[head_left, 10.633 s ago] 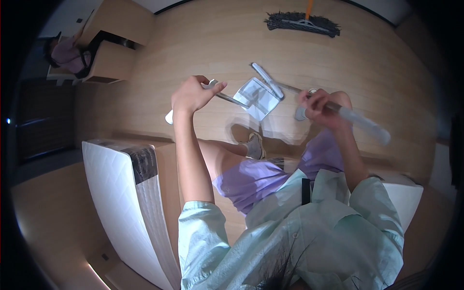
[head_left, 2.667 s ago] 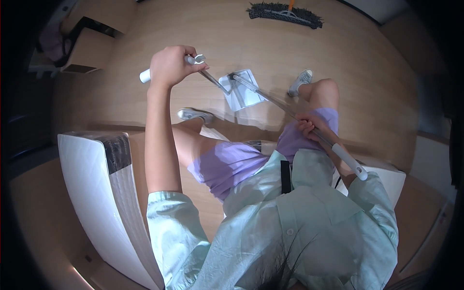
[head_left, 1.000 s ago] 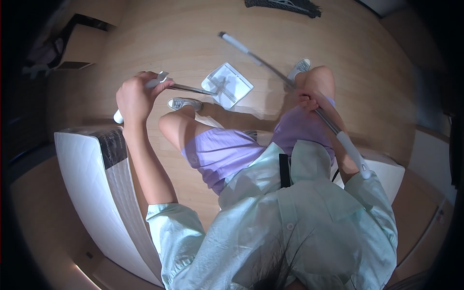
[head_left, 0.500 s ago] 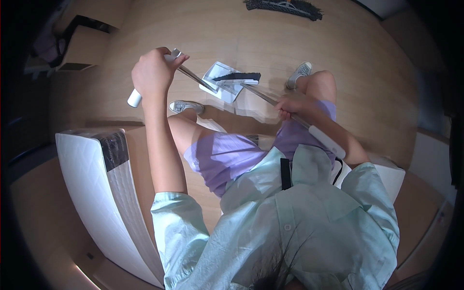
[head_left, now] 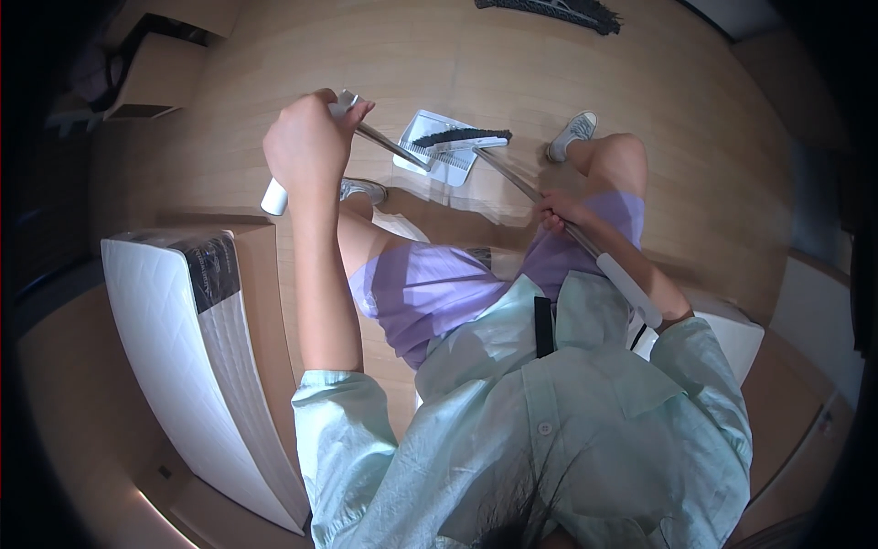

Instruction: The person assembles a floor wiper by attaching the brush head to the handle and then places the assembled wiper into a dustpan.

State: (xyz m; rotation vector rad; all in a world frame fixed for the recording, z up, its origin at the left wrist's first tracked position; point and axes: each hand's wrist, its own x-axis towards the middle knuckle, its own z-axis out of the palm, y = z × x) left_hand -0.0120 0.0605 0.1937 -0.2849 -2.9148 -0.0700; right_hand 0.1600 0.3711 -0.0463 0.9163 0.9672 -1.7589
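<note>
My left hand [head_left: 307, 142] is wrapped round the white grip of a long-handled dustpan. Its metal pole slants down to the white pan [head_left: 455, 174], which has a row of comb-like teeth. My right hand [head_left: 560, 210] is closed on the metal pole of a broom, below the white grip that reaches back toward my right forearm. The broom head [head_left: 462, 138], with dark bristles and a white back, lies over the dustpan and extends past its right side. Whether the bristles touch the pan I cannot tell.
A dark mop head [head_left: 553, 13] lies on the wood floor at the far edge. To my left stands a white quilted, mattress-like slab [head_left: 174, 339] against a wooden panel. My shoes [head_left: 573, 135] flank the dustpan. An open wooden cabinet [head_left: 160, 73] is far left.
Both hands, the dustpan and the broom have shifted slightly right in view. The broom head has turned a little over the pan, showing more of its white back.
</note>
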